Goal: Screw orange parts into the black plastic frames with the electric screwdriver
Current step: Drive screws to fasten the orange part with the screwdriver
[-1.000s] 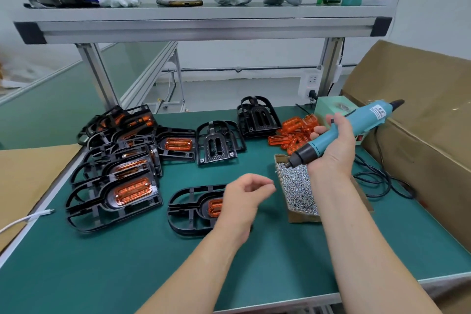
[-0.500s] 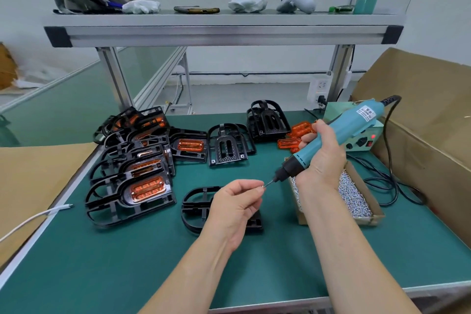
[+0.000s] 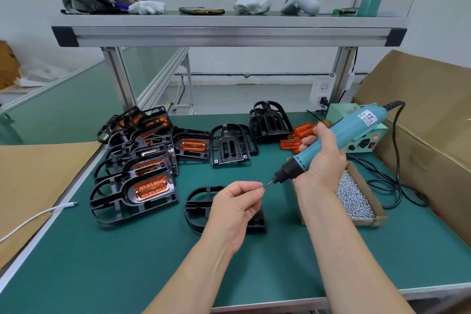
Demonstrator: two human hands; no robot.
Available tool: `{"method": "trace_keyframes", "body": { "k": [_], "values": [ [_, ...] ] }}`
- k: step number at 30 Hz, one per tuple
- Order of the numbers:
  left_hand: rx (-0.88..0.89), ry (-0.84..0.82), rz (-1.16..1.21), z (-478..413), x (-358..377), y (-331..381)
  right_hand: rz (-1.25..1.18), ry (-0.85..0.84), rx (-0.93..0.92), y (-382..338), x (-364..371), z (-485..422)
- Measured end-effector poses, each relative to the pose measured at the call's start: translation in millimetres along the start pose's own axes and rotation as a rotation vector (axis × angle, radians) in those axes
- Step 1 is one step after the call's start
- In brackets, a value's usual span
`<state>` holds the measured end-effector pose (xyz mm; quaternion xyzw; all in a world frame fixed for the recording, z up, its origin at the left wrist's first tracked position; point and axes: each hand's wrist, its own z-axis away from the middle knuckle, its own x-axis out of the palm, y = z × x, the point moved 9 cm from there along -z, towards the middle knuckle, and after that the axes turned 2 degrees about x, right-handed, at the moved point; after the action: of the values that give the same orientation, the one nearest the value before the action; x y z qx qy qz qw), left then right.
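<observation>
1. The right hand [image 3: 323, 160] gripped the electric screwdriver [image 3: 339, 140], bit angled down-left.
2. The left hand [image 3: 237, 209] pinched a small screw [image 3: 260, 188] at the bit, over a black frame [image 3: 201, 209].
3. Loose orange parts [image 3: 303, 132] sat further back.

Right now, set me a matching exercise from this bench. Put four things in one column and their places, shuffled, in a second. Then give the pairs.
Things
1. teal electric screwdriver
2. open cardboard box of silver screws
3. dark flat phone
4. thin white cable

Places
a. on the aluminium upper shelf
b. across the left edge of the green mat
c. gripped in the right hand
d. on the mat, just right of that hand

Pairs: 1-c, 2-d, 3-a, 4-b
</observation>
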<state>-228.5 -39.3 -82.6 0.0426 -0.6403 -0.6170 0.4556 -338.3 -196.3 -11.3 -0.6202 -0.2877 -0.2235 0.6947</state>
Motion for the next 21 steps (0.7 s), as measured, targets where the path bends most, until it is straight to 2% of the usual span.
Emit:
{"method": "trace_keyframes", "body": {
  "k": [15,21],
  "values": [
    [0.053,0.055,-0.073,2,-6,0,0.000,0.025,0.000,3,-4,6],
    [0.193,0.101,-0.216,7,-6,11,0.019,0.117,0.029,6,-12,5]
  ]
}}
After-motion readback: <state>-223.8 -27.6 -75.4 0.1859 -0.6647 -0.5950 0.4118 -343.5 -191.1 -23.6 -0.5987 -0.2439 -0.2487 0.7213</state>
